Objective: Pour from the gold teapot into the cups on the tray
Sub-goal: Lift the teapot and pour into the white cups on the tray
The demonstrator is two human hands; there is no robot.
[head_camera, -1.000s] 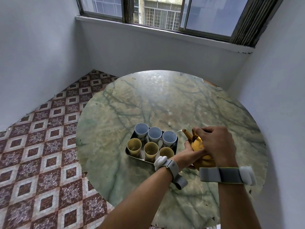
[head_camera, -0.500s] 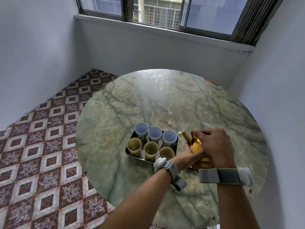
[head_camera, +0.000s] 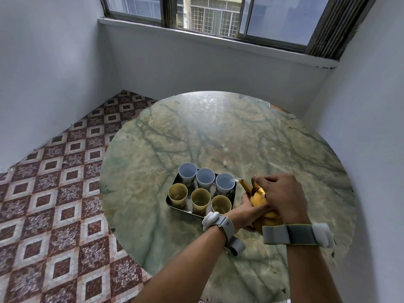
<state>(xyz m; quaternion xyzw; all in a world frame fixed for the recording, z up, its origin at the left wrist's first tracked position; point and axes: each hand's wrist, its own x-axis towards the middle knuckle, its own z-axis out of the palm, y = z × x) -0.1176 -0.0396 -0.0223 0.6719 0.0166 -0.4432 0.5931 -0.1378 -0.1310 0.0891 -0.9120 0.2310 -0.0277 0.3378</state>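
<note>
While the gold teapot [head_camera: 259,199] tips its spout over the right-hand white cup [head_camera: 225,184] at the tray's [head_camera: 169,201] far row, my right hand [head_camera: 282,195] grips its handle and my left hand [head_camera: 251,209] steadies its body for a controlled stream, above a round green marble table [head_camera: 196,136] in a white-walled corner with patterned floor tiles [head_camera: 54,193].

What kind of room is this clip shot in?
Likely a corner of a home: a round marble table with a tea tray, patterned tile floor, and a window facing another building.
</note>
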